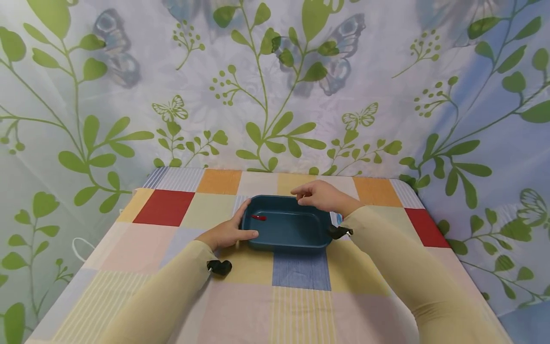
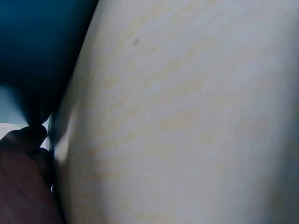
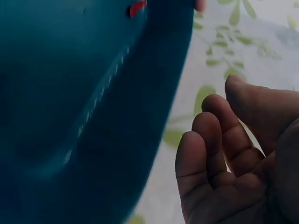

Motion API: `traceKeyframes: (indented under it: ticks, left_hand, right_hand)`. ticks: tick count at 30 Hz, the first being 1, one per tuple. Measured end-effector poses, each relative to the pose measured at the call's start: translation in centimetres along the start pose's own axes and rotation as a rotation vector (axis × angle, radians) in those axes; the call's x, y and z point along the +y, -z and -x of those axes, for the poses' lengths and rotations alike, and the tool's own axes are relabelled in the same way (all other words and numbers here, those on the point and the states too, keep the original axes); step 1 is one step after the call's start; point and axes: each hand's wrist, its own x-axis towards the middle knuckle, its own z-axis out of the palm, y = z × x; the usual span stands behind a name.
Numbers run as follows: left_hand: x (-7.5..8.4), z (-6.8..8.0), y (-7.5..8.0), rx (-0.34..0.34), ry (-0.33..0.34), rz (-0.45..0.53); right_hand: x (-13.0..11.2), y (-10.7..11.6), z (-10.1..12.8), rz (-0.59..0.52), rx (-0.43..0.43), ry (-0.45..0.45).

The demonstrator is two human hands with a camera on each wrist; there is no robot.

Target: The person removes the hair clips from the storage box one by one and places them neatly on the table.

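Note:
A dark teal rectangular dish (image 1: 296,229) with raised walls is on the patchwork cloth. At its left end, my left hand (image 1: 229,232) grips the wall, thumb over the near rim and fingers along the outside. In the left wrist view, part of the dish (image 2: 42,42) fills the upper left above the hand (image 2: 21,177). Inside the dish, toward the left, lies a small, slender red object (image 1: 259,217) with a dark end. My right hand (image 1: 320,195) hovers by the far right rim. Its fingers (image 3: 191,158) are loosely bent, holding nothing, in the right wrist view.
A patchwork tablecloth (image 1: 232,306) covers the table. Partly hidden behind the right wrist is a small blue and white item (image 1: 337,218). A leaf-printed curtain (image 1: 193,86) hangs behind the table and along both sides. A white cord loop (image 1: 79,246) shows at the left edge.

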Motion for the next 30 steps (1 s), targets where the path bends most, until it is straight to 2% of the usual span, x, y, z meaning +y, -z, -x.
traceKeyframes:
  ticks: [12, 24, 30]
  left_hand:
    - [0.4, 0.0, 0.0, -0.004, 0.022, 0.022]
    - [0.2, -0.3, 0.0, -0.019, -0.009, 0.028]
    - [0.0, -0.1, 0.1, -0.015, 0.002, 0.017]
  right_hand:
    - [-3.7, -4.9, -5.7, 0.178, -0.164, 0.107]
    - [-3.3, -8.0, -8.6, 0.271, -0.225, 0.138]
    - [-3.5, -9.2, -9.2, 0.264, -0.259, 0.153]
